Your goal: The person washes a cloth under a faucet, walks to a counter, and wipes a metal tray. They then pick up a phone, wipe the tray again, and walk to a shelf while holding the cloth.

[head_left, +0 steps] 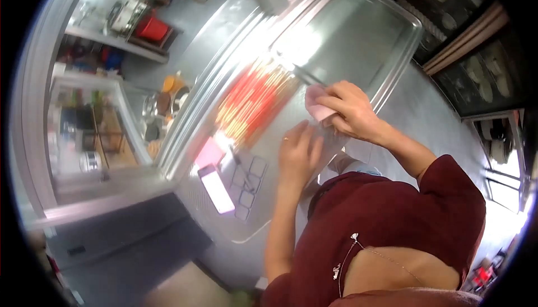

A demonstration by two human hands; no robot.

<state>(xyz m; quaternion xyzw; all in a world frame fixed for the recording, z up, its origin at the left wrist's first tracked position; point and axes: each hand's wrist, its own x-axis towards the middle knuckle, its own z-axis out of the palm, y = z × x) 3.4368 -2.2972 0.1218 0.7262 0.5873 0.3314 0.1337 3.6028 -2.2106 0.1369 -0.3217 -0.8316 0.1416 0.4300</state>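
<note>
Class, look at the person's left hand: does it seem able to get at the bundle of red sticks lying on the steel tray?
Probably yes. The left hand rests at the tray edge, beside the red sticks, with nothing between them. The right hand, holding a pink piece, sits off to the side.

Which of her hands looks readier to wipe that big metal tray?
Probably the right hand: it grips the pink cloth at the tray edge. The left hand rests flat, holding nothing.

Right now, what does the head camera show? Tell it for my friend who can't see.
A person in a dark red top works at a shiny metal counter. One hand holds a pink cloth by a big metal tray; the other hand rests flat beside it. Red and orange sticks lie nearby, blurred.
</note>
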